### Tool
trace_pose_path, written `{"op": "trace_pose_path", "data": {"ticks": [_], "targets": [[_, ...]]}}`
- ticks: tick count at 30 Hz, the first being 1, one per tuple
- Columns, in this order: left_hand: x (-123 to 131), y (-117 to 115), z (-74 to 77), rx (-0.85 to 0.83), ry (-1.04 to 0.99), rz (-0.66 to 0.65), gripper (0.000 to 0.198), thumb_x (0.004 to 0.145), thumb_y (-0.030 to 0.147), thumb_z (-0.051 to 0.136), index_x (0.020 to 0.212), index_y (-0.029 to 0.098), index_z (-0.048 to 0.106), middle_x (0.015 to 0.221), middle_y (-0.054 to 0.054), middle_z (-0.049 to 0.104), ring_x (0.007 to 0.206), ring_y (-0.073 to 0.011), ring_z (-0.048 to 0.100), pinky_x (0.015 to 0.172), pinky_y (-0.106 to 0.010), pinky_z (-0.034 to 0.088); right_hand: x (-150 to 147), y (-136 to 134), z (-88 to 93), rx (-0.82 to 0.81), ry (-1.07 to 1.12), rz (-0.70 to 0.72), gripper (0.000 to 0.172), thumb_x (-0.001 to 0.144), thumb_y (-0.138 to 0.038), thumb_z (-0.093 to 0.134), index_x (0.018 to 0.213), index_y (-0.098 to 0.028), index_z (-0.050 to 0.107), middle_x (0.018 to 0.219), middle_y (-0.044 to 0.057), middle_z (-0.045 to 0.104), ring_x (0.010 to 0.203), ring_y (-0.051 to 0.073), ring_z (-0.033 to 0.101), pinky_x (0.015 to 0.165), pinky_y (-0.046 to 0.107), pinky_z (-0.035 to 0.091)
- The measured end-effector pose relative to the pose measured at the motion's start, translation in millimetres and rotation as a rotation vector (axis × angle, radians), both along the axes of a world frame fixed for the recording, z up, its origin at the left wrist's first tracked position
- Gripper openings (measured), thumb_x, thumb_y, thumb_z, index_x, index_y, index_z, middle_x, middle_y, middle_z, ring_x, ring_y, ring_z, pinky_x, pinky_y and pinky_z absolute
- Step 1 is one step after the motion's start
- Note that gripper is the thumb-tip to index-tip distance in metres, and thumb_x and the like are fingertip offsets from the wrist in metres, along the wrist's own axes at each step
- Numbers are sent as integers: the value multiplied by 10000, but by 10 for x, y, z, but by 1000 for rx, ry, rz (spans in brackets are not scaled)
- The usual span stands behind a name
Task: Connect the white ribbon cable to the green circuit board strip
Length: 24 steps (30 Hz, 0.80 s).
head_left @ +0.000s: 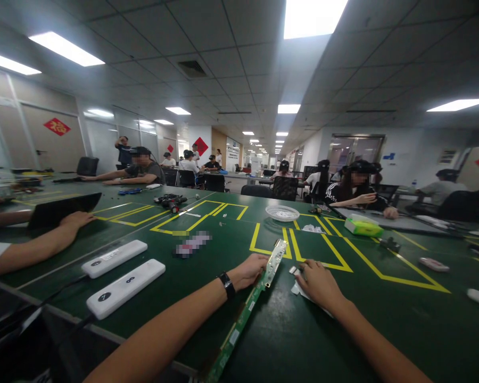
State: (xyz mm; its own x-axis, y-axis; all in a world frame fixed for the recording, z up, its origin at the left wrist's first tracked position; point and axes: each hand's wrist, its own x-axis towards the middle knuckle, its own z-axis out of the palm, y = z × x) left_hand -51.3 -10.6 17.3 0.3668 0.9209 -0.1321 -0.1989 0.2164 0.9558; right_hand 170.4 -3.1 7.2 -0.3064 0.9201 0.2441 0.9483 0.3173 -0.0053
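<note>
A long narrow green circuit board (259, 290) lies slantwise on the green table (383, 319), running from the near edge toward the yellow floor-tape squares. My left hand (250, 270), with a black band on its wrist, is closed on the board near its far end. My right hand (317, 279) rests to the right of the board, its fingers curled on a small white piece of paper or tissue (299, 290) and a small part I cannot make out.
Two white oblong devices (115, 258) (125, 287) with cables lie at the left. A white mesh dish (282, 213), a green box (363, 227) and a black tool (171, 201) sit farther back. Another person's arm (35, 247) reaches in from the left; several people sit at the tables behind.
</note>
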Motion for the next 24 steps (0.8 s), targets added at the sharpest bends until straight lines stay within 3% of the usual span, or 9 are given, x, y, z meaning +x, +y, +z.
{"op": "trace_pose_path", "data": {"ticks": [2, 9, 13, 17, 21, 24], "targets": [[4, -10, 0, 5, -3, -5, 386, 606, -39, 423, 870, 79, 679, 586, 5, 620, 423, -81, 531, 405, -162, 414, 13, 0, -8, -43, -22, -41, 389, 890, -399, 436, 1102, -147, 643, 1185, 182, 570, 1112, 324, 501, 854, 392, 402], [12, -56, 15, 36, -1, 15, 283, 708, 32, 460, 898, 104, 657, 613, 8, 612, 446, -83, 546, 409, -162, 426, 62, 68, -30, -73, 83, 16, 277, 852, -348, 497, 997, -157, 637, 1065, 145, 602, 1005, 276, 544, 785, 334, 392], [18, -60, 5, 29, 23, 42, 118, 791, 199, 565, 857, 117, 619, 557, 33, 561, 412, -74, 521, 393, -158, 406, 61, 95, -42, -125, 256, 38, 204, 811, -316, 541, 934, -165, 601, 969, 109, 631, 896, 229, 570, 726, 289, 373], [19, -45, -21, 74, 66, 45, 195, 813, 318, 598, 845, 126, 587, 541, 43, 540, 388, -66, 505, 361, -143, 368, -33, 36, 2, -161, 402, 104, 137, 813, -297, 517, 853, -176, 567, 806, 60, 642, 738, 179, 568, 652, 259, 347], [18, -42, -20, 86, 52, 53, 202, 834, 328, 581, 831, 127, 576, 538, 41, 535, 380, -67, 502, 354, -146, 364, -144, -56, 75, -134, 505, 187, 176, 818, -344, 502, 759, -185, 547, 743, 32, 624, 696, 170, 553, 628, 258, 345], [18, -43, -12, 77, 39, 82, 171, 858, 286, 543, 817, 123, 575, 523, 37, 531, 371, -76, 499, 343, -153, 366, -187, -101, 120, -214, 584, 214, 233, 820, -381, 496, 704, -184, 538, 668, 5, 589, 637, 157, 534, 592, 253, 346]]}}
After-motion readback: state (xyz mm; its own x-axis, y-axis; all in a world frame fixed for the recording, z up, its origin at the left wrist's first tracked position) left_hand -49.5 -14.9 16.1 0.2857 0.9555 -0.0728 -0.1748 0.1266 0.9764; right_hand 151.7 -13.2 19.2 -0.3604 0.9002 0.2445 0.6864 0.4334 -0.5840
